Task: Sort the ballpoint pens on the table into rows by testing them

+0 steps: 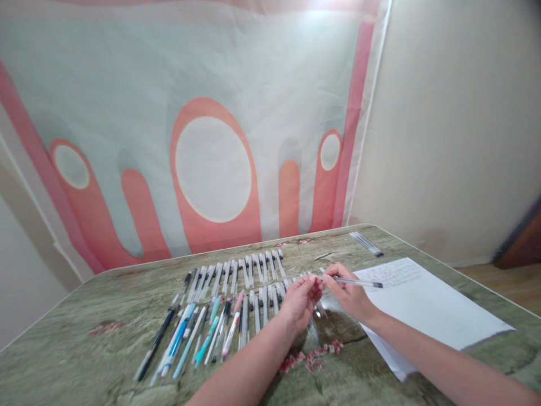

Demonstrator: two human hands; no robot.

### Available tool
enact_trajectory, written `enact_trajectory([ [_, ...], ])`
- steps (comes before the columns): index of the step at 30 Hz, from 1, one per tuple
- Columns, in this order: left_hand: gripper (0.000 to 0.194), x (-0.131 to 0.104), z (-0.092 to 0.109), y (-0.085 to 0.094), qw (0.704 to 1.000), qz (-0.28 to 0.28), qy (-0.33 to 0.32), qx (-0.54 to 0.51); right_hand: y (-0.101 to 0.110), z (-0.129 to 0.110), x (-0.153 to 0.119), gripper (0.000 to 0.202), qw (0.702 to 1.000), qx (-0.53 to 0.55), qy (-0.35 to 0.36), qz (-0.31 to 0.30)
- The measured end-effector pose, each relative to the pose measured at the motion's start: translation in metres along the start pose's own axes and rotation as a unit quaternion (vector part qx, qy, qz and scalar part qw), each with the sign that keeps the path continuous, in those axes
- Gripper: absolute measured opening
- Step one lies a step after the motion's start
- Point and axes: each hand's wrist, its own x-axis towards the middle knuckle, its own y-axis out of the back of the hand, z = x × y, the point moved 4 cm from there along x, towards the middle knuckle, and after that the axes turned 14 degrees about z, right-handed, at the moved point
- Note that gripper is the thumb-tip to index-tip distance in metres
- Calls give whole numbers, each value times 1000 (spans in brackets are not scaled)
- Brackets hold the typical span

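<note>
My right hand [344,293] grips a clear pen [359,281] with a dark end that points right. Close against it, my left hand [301,299] is closed with its fingertips pinched at the pen's other end; what they hold is too small to make out. Under and beside the hands lie parts of more pens, partly hidden. To the left, a back row of clear pens [234,276] with dark clips and a front row of similar pens [257,313] lie side by side. Coloured pens, among them a blue pen [177,341] and a turquoise pen [207,341], lie nearer.
A sheet of paper [431,310] with handwriting along its top lies at the right of the wood-patterned table [114,355]. Several thin clear tubes or refills [366,243] lie behind it. A printed cloth [266,73] hangs behind the table, next to a plain wall [448,141].
</note>
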Motion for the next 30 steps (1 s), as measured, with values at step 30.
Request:
enact_trajectory([
  [30,18,-1,-2,0,1000,-5,-4,-3,-1,1,-1,15,999,22,-19,-17],
])
